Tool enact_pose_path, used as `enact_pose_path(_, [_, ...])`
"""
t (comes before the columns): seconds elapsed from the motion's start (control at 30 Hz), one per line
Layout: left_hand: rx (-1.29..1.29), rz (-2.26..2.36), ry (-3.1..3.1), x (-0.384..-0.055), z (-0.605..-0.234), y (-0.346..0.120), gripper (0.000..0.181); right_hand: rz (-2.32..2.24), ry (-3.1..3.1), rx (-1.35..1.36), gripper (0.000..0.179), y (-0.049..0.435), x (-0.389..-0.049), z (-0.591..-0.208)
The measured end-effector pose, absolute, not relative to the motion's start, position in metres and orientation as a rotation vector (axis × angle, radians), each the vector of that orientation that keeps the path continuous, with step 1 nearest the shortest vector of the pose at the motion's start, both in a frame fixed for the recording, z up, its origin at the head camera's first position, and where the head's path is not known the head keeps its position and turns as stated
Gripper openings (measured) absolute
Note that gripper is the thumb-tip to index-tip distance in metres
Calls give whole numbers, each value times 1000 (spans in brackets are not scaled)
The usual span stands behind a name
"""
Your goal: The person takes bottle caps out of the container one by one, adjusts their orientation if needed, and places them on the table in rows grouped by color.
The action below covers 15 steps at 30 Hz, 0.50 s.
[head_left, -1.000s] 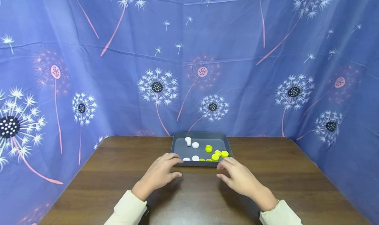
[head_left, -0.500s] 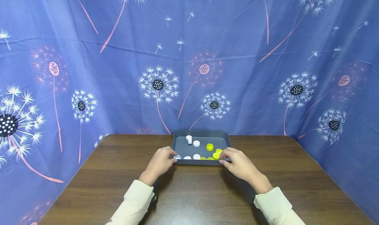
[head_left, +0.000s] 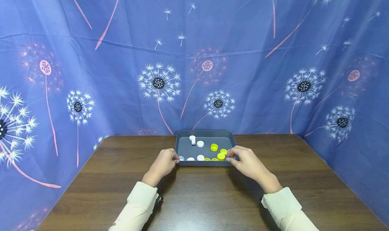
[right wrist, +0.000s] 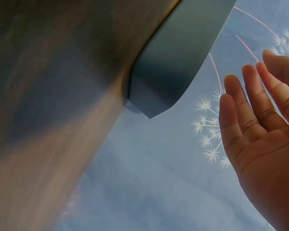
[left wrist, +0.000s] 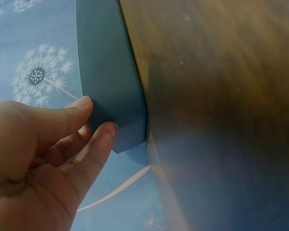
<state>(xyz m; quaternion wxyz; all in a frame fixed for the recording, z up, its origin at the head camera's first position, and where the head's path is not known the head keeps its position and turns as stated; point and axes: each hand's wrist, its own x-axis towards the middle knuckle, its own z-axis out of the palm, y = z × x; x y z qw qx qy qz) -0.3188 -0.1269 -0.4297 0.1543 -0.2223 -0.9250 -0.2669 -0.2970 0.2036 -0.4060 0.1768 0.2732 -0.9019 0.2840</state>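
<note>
A dark grey tray (head_left: 205, 134) stands at the far side of the table, holding several white bottle caps (head_left: 200, 144) and several yellow bottle caps (head_left: 214, 147). At its near left corner, my left hand (head_left: 162, 163) pinches the rim; the left wrist view has the thumb and another fingertip against the tray wall (left wrist: 113, 82). Over the near right corner hovers my right hand (head_left: 250, 162), beside the yellow caps. In the right wrist view its fingers are loosely bent and apart from the tray (right wrist: 168, 72). The near wall partly hides the front row of caps.
The brown wooden table (head_left: 200, 197) spreads in front of the tray and to both sides. Close behind the tray hangs a blue dandelion-print cloth (head_left: 121, 89), which also runs along the left and right sides.
My left hand has moved from over the near rim to the left corner and drawn its fingers together on it. My right hand has shifted slightly rightward. The caps stay in place.
</note>
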Motion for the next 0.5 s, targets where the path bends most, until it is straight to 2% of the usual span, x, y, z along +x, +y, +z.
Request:
enact_pose_path(0.33, [-627,-747,-2697,-321,-428,-127,14,801,-2556,763,14,205,-302,-408])
enact_pose_path(0.5, [-630,-740,-2699,-321,-431,-127,13,839,-2574,768,13,203,-315,-412])
